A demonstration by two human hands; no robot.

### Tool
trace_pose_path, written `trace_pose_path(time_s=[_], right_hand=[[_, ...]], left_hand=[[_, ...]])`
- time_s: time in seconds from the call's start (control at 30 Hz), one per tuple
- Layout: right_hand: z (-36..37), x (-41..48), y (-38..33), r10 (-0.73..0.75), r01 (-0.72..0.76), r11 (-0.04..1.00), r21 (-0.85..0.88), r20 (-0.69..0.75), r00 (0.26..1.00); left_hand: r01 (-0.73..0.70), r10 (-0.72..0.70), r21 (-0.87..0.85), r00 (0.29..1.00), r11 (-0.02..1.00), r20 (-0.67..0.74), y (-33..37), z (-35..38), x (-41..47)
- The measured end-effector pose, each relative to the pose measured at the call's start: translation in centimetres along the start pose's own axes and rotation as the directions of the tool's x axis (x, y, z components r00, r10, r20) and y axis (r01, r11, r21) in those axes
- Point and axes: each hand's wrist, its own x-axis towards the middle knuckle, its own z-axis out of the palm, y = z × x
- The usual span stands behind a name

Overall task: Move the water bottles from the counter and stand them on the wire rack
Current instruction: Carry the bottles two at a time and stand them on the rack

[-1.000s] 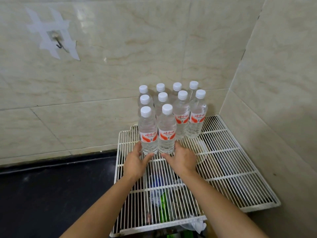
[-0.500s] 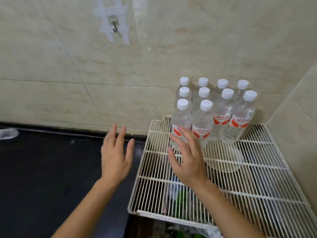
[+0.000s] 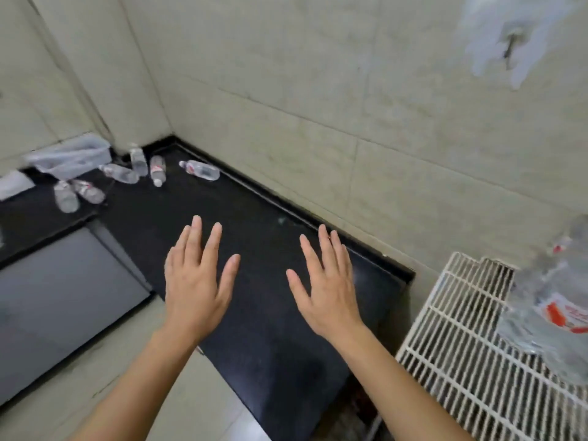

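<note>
While both my hands hover flat over the black worktop (image 3: 261, 313), I hold nothing: left hand (image 3: 195, 278) and right hand (image 3: 327, 281) are spread wide, palms down. Six water bottles (image 3: 157, 170) lie scattered at the worktop's far left corner, beside crumpled plastic wrap (image 3: 70, 155). Blurred bottles (image 3: 553, 300) stand on the wire rack (image 3: 461, 338) past the worktop's right edge.

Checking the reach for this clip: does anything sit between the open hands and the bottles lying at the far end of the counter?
Nothing visible does. The left hand and right hand hover open over bare black counter, which runs unobstructed to the loose bottles in the far corner.
</note>
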Motion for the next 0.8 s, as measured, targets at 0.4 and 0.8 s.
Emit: trace_pose_path(time_s=[0.4,0.8], right_hand=[[18.1,16.8,-20.4,-0.134,0.126,0.987,0.099,0.084,0.987],[33.7,30.7,-29.4,-0.197,0.171,0.977,0.129,0.223,0.955]], left_hand=[[0.165,-0.176,0.120,0.981,0.979,0.085,-28.2,-4.4,6.6],[0.341,-0.357,0.109,0.907,0.934,0.222,-46.4,-0.3,15.8]])
